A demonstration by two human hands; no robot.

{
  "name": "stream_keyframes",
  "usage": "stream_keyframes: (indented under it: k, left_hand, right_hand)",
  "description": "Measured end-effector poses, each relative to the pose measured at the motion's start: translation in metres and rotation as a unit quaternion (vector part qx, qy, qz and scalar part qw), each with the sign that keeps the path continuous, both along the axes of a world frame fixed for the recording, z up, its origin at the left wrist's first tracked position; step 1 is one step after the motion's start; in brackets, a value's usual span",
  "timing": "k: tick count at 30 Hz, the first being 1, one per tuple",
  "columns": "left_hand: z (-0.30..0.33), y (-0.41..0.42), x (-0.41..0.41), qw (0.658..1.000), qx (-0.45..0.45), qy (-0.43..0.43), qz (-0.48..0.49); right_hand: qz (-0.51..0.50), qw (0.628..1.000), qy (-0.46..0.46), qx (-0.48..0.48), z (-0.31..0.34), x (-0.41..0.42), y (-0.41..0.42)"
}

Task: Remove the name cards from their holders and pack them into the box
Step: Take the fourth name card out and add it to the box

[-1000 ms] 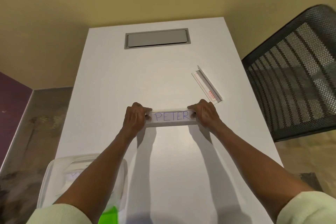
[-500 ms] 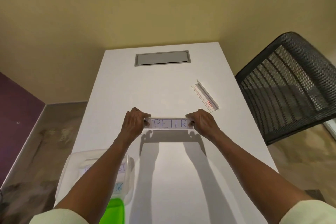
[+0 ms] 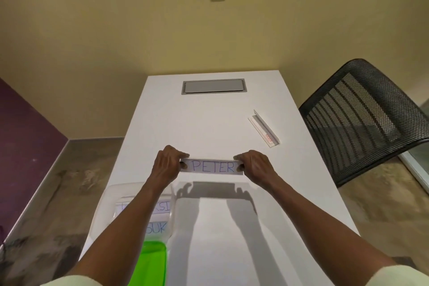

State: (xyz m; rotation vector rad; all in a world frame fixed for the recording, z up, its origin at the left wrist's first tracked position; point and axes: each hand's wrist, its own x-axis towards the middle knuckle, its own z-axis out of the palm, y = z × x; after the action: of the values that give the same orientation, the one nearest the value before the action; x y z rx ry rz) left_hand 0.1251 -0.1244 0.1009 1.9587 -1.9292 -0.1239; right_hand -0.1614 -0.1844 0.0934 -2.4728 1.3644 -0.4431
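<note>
PETER name card [image 3: 212, 166], seemingly still in its clear holder, is held above the white table [image 3: 209, 123], left hand [image 3: 167, 165] and right hand [image 3: 254, 166] pinching its ends, beyond the plastic box [image 3: 109, 195].

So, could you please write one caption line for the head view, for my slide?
Both hands, left hand and right hand, hold the PETER name card holder above the white table, beside the clear box.
</note>
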Motion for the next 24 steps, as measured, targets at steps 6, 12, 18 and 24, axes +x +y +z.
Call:
stream_keyframes:
  k: [6,12,18,24]
  left_hand:
    - [0.006,0.028,0.029,1.0,-0.003,0.002,-0.006]
    - [0.013,0.059,0.066,0.999,0.04,0.004,0.034]
    - [0.022,0.093,0.111,0.992,0.084,0.008,0.089]
    - [0.021,0.118,0.152,0.984,0.119,0.008,0.132]
  right_hand:
    - [0.031,0.999,0.008,-0.028,0.013,0.024,0.026]
    - [0.058,0.997,0.043,-0.027,0.018,0.061,0.05]
    - [0.078,0.994,0.079,-0.023,0.023,0.114,0.074]
    - [0.116,0.989,0.081,-0.038,0.016,0.161,0.092]
